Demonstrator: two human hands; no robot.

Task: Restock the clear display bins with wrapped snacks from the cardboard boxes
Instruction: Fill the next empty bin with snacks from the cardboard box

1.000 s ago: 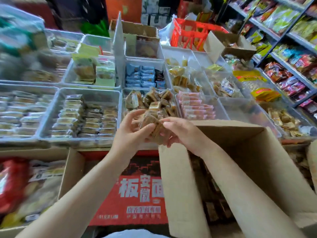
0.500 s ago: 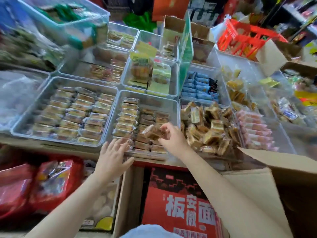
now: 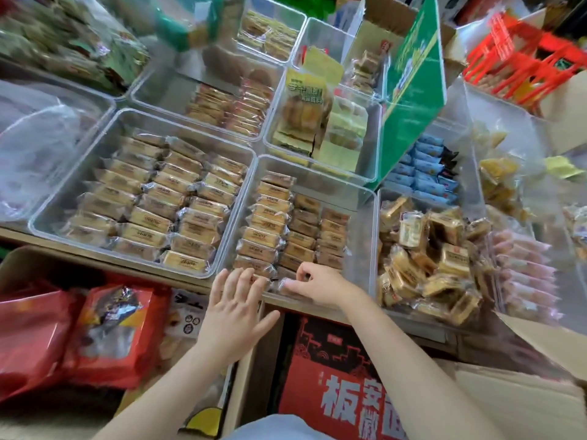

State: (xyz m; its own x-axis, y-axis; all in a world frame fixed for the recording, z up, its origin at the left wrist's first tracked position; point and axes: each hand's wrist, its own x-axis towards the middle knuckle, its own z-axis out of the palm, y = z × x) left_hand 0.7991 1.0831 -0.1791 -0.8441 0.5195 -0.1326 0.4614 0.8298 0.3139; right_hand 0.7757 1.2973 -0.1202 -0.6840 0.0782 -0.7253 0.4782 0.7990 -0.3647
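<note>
Where the near wall of the middle clear bin (image 3: 365,198) meets the shelf edge, a wrapped snack (image 3: 281,285) lies at the front of the rows, pinched between the thumb and curled fingers of the right hand (image 3: 317,284). Just beside it the left hand (image 3: 233,304) holds nothing: its fingers are straight and spread, their tips resting against the front packets of the leftmost row in that bin. Three rows of brown cakes in clear wrap fill the bin's left part; its right part shows bare plastic. To the left stands a fuller bin (image 3: 41,217) of paler cakes in neat rows. To the right, a bin (image 3: 378,249) holds loosely heaped square snacks, with pink packets (image 3: 524,268) beyond. Below the shelf sits a red printed carton (image 3: 333,376), a cardboard box flap (image 3: 546,341) at far right, and red bags (image 3: 104,328) in a box at left. A green sign (image 3: 409,100) stands upright behind the bins.
</note>
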